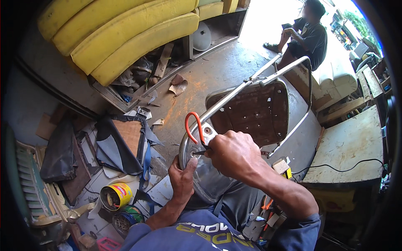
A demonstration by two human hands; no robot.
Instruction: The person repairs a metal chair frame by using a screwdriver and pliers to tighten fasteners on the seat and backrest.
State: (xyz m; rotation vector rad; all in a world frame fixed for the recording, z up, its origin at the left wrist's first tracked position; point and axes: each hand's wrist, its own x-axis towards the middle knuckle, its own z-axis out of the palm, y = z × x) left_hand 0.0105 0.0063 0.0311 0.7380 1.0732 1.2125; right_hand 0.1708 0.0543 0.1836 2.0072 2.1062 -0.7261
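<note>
My right hand (234,152) is closed round a hand tool with a red curved handle (188,125); its dark narrow tip points at the rim of a grey rounded chair pad (211,180) on my lap. The tool's exact kind is hard to make out, as my fingers cover its middle. My left hand (183,178) grips the pad's left rim, thumb on top near the tip. A pale piece with a round hole (207,131) shows just beyond my right knuckles. The pad adjoins a metal chair frame (240,88), whose brown seat panel (255,113) lies beyond.
Yellow cushions (138,37) are stacked at the back left. Loose upholstered panels (121,142) and a yellow can (117,195) lie at left. Orange-handled pliers (266,203) rest by my right side. A pale board (345,146) stands at right; a person (310,37) sits at the back right.
</note>
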